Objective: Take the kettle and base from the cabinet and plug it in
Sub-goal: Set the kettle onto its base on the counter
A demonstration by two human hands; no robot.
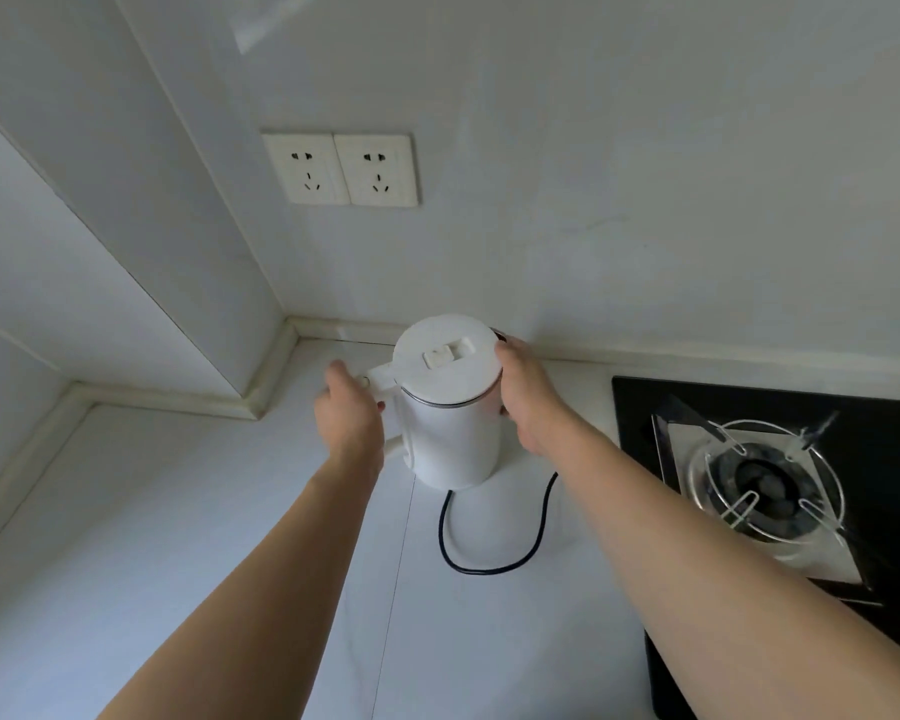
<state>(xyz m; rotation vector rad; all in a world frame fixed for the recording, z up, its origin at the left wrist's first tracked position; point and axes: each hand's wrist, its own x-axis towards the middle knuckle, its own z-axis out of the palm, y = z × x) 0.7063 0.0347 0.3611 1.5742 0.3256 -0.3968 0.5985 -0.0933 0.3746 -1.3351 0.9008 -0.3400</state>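
Note:
A white electric kettle (450, 433) stands upright on the white counter (204, 511) near the back corner, lid closed. My left hand (349, 413) is wrapped around its handle on the left side. My right hand (528, 394) presses against the kettle's right side near the rim. A black power cord (450, 550) loops out from under the kettle toward me; its plug is hidden. The base is hidden beneath the kettle. Two white wall sockets (341, 168) sit on the wall above, with nothing plugged in.
A black gas hob (640, 407) with a metal burner ring (765, 480) lies to the right of the kettle. The counter runs into a wall corner on the left, edged by a raised white strip (276, 366).

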